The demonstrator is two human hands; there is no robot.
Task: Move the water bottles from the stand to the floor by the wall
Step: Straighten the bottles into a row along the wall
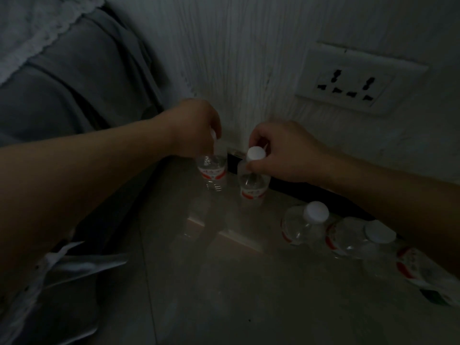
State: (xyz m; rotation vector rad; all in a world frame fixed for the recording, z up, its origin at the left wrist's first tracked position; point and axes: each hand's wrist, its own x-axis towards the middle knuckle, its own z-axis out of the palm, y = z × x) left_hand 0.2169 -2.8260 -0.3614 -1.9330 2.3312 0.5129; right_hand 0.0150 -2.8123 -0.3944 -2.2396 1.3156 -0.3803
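Two small clear water bottles with red-and-white labels stand on the floor by the wall. My left hand (193, 127) grips the top of the left bottle (212, 174), hiding its cap. My right hand (286, 151) pinches the neck of the right bottle (254, 181) just under its white cap. Further right along the wall stand two more capped bottles (305, 224) (358, 239), and a third bottle (413, 266) is partly hidden under my right forearm.
A white wall with a double power socket (358, 80) rises behind the bottles, with a dark skirting strip (311, 191) at its foot. A grey bed cover (74, 78) hangs at the left. The glossy tiled floor (224, 282) stretches toward me.
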